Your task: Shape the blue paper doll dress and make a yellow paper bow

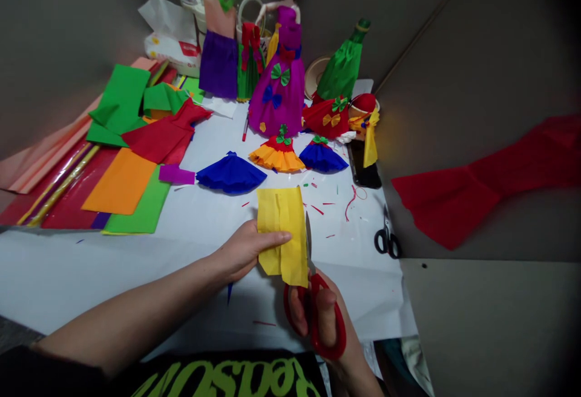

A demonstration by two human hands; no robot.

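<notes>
Head view: yellow paper [282, 215] is pinched above the table [363, 288] by the left hand [245, 249], red-handled scissors [314, 285] are gripped by the right hand [327, 312] beside it, and a crooked cut could be caused by slipping folds.

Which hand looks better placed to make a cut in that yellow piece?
Probably the right hand: it has the red-handled scissors gripped through their loops, with a blade beside the right edge of the yellow piece. The left hand is holding that piece, thumb across its front.
</notes>
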